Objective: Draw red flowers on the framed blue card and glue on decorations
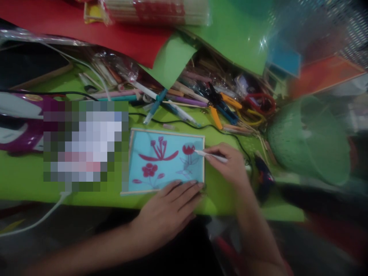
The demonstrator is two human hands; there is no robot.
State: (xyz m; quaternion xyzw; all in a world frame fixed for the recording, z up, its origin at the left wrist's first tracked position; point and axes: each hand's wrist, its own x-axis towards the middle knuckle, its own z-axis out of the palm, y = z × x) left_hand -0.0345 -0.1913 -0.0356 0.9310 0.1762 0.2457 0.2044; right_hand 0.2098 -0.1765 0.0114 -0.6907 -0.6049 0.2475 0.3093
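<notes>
At blue panel (169,168) | left grip (168,209): over lower edge | right grip (230,163): white pen (201,153)

Dim light hangs over this place; a lime-green desk (23,172) runs across in front of me, murky shadow below its edge, a blurred perforated surface (356,27) far right.

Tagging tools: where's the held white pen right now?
In the head view, the white pen is just right of centre, in the right hand, its tip at the red tulip-shaped flower on the blue panel.
</notes>
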